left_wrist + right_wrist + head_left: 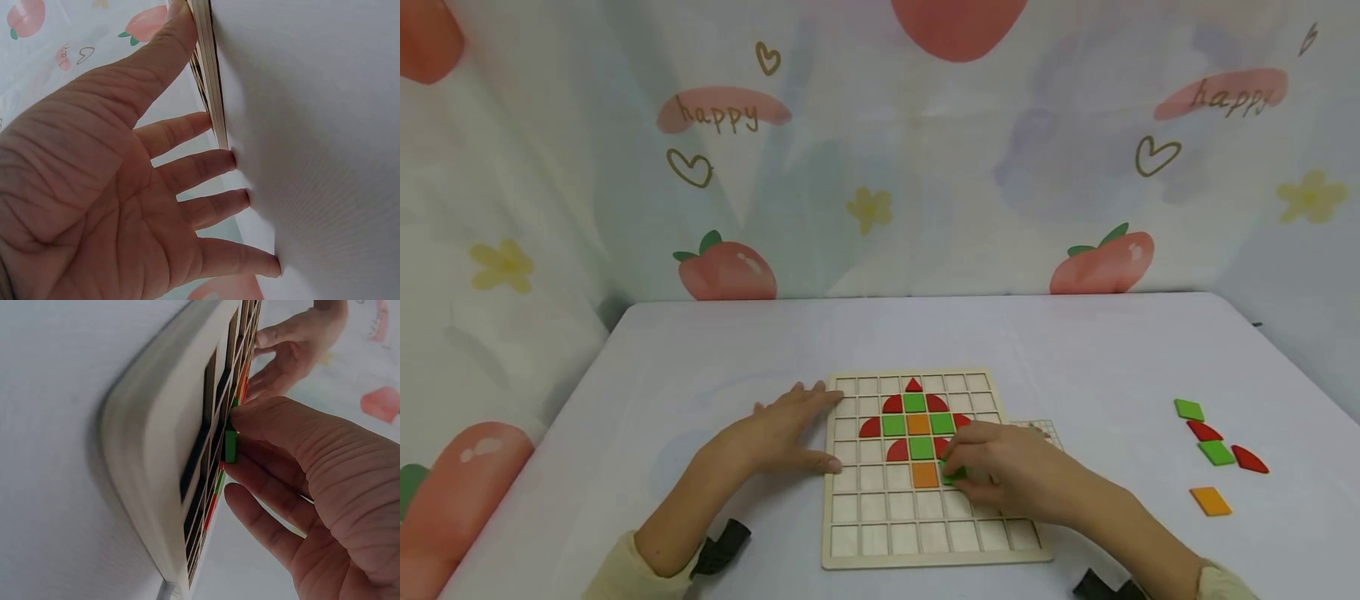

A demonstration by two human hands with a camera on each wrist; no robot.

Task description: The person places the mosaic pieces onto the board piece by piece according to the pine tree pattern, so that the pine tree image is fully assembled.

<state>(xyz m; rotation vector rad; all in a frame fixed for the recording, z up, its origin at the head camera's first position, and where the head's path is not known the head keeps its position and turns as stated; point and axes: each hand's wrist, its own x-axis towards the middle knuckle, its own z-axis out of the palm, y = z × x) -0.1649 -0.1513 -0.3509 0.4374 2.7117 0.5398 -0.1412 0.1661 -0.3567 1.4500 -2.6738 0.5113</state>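
A wooden grid board (936, 562) lies on the table, its cells partly filled with red, green and orange tiles. At the grid's top sits a red triangle tile (913, 386), with red quarter-round tiles (892, 405) and green squares (914, 403) below it. My right hand (1011, 467) pinches a green square tile (230, 447) between thumb and fingers. That tile is tilted at a cell just right of the lower orange square (925, 475). With fingers spread, my left hand (778, 432) touches the board's left edge; in the left wrist view its thumb (172, 44) rests against the side.
Off to the right lie loose tiles: two green squares (1189, 409), two red quarter-rounds (1251, 460) and an orange square (1211, 501). A small patterned grid card (1049, 430) lies at the board's right side, partly behind my right hand. A printed cloth hangs behind the white table (737, 333).
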